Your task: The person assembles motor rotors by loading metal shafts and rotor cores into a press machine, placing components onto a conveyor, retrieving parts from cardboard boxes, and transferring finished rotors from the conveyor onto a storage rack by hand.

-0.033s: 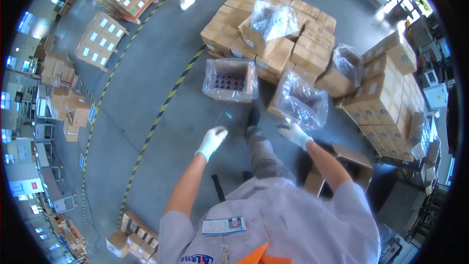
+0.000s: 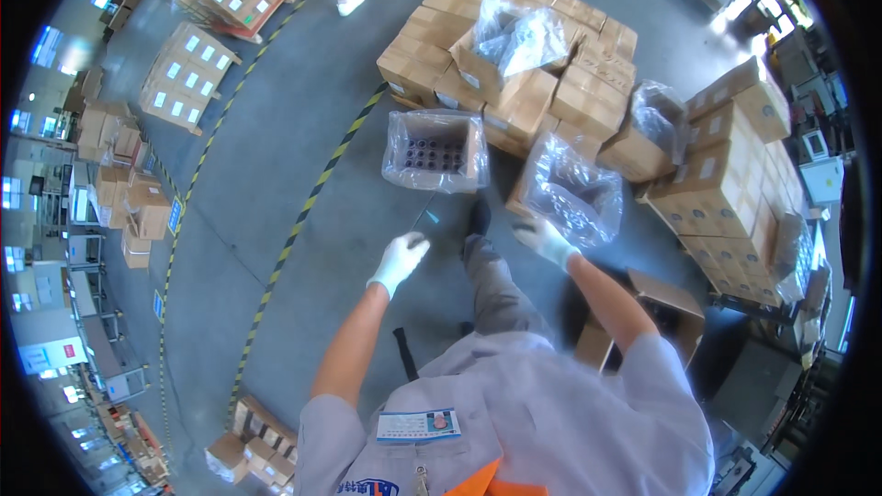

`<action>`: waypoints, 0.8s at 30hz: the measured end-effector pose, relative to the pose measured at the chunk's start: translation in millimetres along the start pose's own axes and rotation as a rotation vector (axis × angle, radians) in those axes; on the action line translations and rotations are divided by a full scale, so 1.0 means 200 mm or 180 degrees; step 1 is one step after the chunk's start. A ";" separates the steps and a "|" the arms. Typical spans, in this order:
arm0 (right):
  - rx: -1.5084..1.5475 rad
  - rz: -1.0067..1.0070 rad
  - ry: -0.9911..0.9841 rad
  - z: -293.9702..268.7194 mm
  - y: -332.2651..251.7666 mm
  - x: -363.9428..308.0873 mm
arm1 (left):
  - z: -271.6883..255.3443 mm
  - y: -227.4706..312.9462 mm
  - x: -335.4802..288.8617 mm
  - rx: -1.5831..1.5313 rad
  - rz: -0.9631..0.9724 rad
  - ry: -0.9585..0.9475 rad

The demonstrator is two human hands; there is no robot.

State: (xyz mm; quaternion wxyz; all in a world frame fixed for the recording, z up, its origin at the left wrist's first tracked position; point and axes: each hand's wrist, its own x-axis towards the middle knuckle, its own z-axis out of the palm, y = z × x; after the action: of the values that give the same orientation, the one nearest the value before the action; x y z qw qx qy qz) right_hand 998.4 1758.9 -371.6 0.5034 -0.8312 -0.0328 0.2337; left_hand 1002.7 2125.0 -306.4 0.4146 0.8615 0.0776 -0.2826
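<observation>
**Gloved hands low over floor, two lined cartons ahead**

Left hand (image 2: 401,259) out front, fingers curled; whether they grip anything can't be made out. Right hand (image 2: 544,243) near the edge of the right-hand lined carton (image 2: 522,195), fingers loosely extended, nothing visible in them; contact with the carton unclear.

Main thing: the left-hand lined carton (image 2: 474,142), on the floor (image 2: 276,129) ahead of the left hand, rows of dark round pieces inside, clear film over its rim. Right-hand one also film-draped; contents hard to see. Big group of closed cartons (image 2: 423,41) behind both.

Step, judged: reaching stage at the lined cartons, no firm grasp evident. Next move seems to call for a clear hold on cardboard rather than slippery loose film.

Writing: ID badge (image 2: 418,425) on the grey shirt (image 2: 570,413), small photo, print too fine; blue logo (image 2: 372,487) below, partly cut off. White labels on the pallet load (image 2: 179,78) at left, illegible. Stacked cartons (image 2: 721,179) at right carry small round marks, unreadable.
</observation>
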 end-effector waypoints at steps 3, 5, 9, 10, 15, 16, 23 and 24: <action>0.0199 -0.0023 0.0212 0.06 -0.18 0.64 | -0.13 0.08 0.44 0.0183 0.0016 -0.0162; -0.0032 0.0078 0.0174 0.15 -0.20 1.05 | -0.21 0.12 0.72 0.0432 -0.0022 -0.0240; -0.0173 0.0852 -0.0188 0.36 -0.15 1.59 | -0.27 -0.01 1.34 0.0677 0.0071 -0.0454; -0.0306 0.1022 -0.0227 0.41 -0.09 1.68 | -0.22 -0.04 1.50 0.0674 0.0040 -0.0551; -0.0389 0.1719 -0.0396 0.60 0.26 2.15 | -0.03 -0.27 2.21 0.1487 0.0034 -0.1104; -0.0559 0.1733 -0.0283 0.65 0.34 2.24 | 0.01 -0.34 2.33 0.1697 0.0010 -0.1168; -0.1374 0.1827 0.0344 0.88 0.88 2.58 | 0.19 -0.60 2.90 0.2059 0.0008 -0.1552; -0.1326 0.1785 0.0447 0.89 0.93 2.61 | 0.21 -0.65 2.94 0.2049 -0.0013 -0.1574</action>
State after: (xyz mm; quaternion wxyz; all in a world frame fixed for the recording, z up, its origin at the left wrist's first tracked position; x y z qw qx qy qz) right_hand 1354.0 1966.1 -784.2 0.2404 -0.9067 0.1843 0.2933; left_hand 1423.9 2118.8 -738.0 0.1293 0.8532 -0.1152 -0.4919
